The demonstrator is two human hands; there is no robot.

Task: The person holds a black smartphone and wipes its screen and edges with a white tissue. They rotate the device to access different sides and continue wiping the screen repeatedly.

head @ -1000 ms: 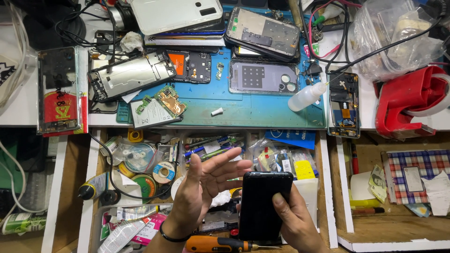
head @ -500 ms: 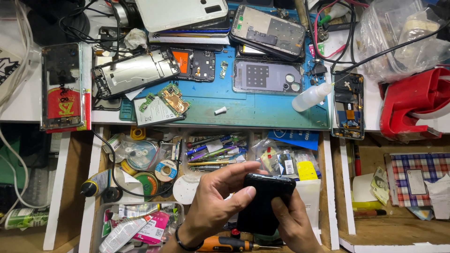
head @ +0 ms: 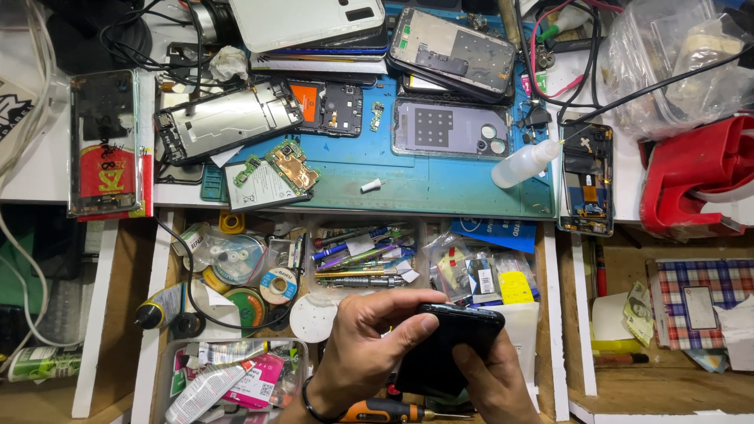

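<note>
We hold a black smartphone [head: 449, 349] low over the open drawer [head: 554, 314], below the blue mat [head: 440, 184]. It looks stiff, smooth, likely slippery and fragile; edges suit gripping. Our left hand [head: 369, 349] clasps its top edge, our right hand [head: 491, 385] supports underneath.

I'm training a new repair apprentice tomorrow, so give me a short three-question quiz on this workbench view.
1. True or false: both hands grip the black phone.
2. Which hand has its thumb along the phone's top edge? A) left hand B) right hand
3. Fill in: the white squeeze bottle lies on its side at the right end of the ____ work mat.

Key
1. True: the phone is held between both hands, above the open drawer.
2. A.
3. Blue.
</note>
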